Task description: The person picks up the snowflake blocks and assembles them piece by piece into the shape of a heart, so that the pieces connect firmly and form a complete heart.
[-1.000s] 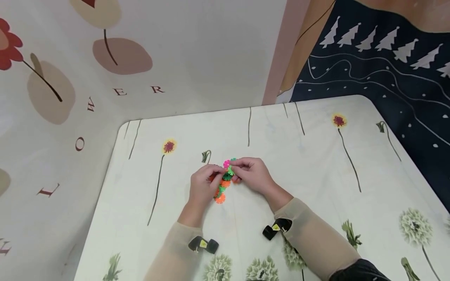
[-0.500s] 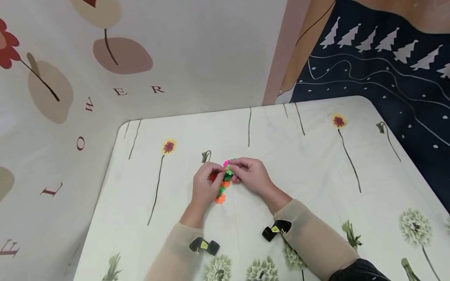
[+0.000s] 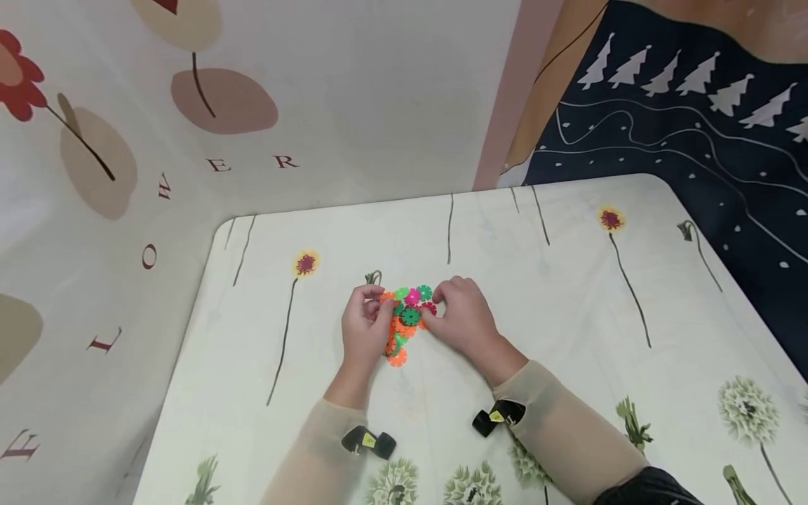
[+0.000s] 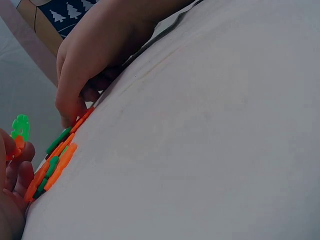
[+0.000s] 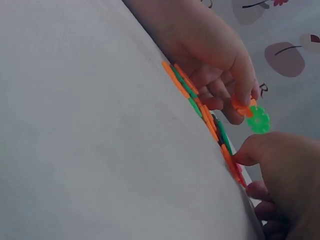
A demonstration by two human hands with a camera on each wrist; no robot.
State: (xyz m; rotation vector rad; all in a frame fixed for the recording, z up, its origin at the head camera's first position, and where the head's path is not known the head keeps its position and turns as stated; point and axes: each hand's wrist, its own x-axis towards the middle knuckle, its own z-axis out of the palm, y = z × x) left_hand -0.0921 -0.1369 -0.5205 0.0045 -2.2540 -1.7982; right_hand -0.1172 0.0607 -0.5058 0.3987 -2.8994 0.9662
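The left hand [image 3: 363,326] blocks the left of the cluster of flat, notched orange, green and pink plastic discs [image 3: 409,317], the right hand [image 3: 466,315] its right; passage lies over white flower-printed tabletop [image 3: 492,231] beyond the cluster, and between beige-sleeved forearms [image 3: 568,421] on its near side.

With twelve straight ahead, the pile [image 3: 404,327] lies on the table [image 3: 536,280]. My left hand [image 3: 365,326] is at its nine o'clock, my right hand [image 3: 465,319] at three, right thumb [image 5: 251,150] touching its edge. Off the table, near the pile's eleven, my left hand holds one disc [image 5: 242,107], a second disc [image 5: 258,126] joined to it. On my sleeves, the left camera [image 3: 382,445] sits near seven, the right camera [image 3: 485,422] between four and five. Past the table, the wall [image 3: 379,105] spans ten to twelve, the cloth [image 3: 682,161] two.
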